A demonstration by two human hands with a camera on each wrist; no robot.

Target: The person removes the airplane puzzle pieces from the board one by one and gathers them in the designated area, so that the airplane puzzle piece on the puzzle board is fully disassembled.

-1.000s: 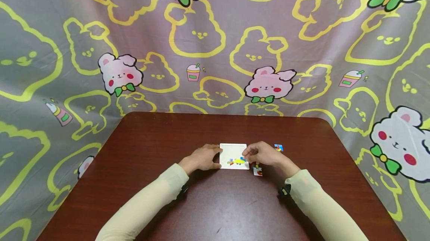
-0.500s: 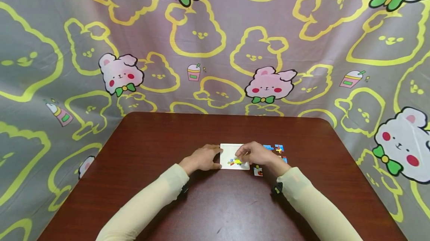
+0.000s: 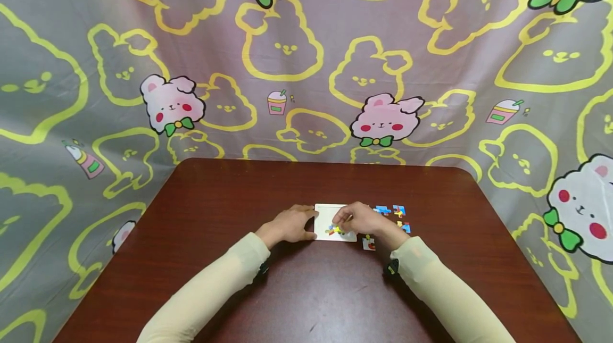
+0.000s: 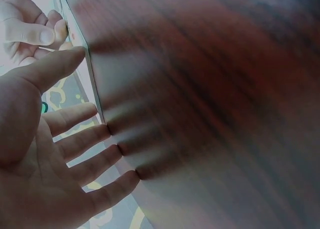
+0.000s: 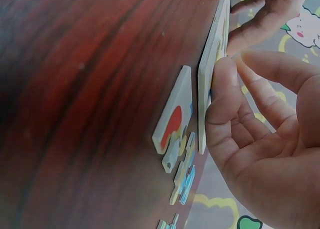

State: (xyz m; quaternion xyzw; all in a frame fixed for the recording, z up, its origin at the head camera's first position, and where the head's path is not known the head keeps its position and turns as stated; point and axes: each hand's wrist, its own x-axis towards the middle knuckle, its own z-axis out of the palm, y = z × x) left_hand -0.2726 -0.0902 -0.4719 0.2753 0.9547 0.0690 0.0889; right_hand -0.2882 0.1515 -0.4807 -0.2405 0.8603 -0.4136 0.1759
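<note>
A shallow white puzzle board [image 3: 326, 214] lies on the table, with several joined puzzle pieces [image 3: 338, 230] in yellow, blue and red along its near side. My left hand [image 3: 289, 224] rests at the board's left edge, its fingers spread and fairly straight, thumb and forefinger close against the rim. Over the board's right half is my right hand [image 3: 365, 219], thumb and curled forefinger drawn together, fingertips down at the joined pieces. In the right wrist view, the right hand [image 5: 270, 119] hides whatever may be between its fingertips.
Loose puzzle pieces lie right of the board: one with a red shape [image 3: 369, 245] at the near right corner, and blue ones [image 3: 382, 210] farther back. The brown table [image 3: 268, 290] ends at a patterned cloth [image 3: 306, 56] behind and at both sides.
My right hand has moved left from the board's right edge onto the joined pieces, uncovering loose blue pieces behind it. The left hand stays in place.
</note>
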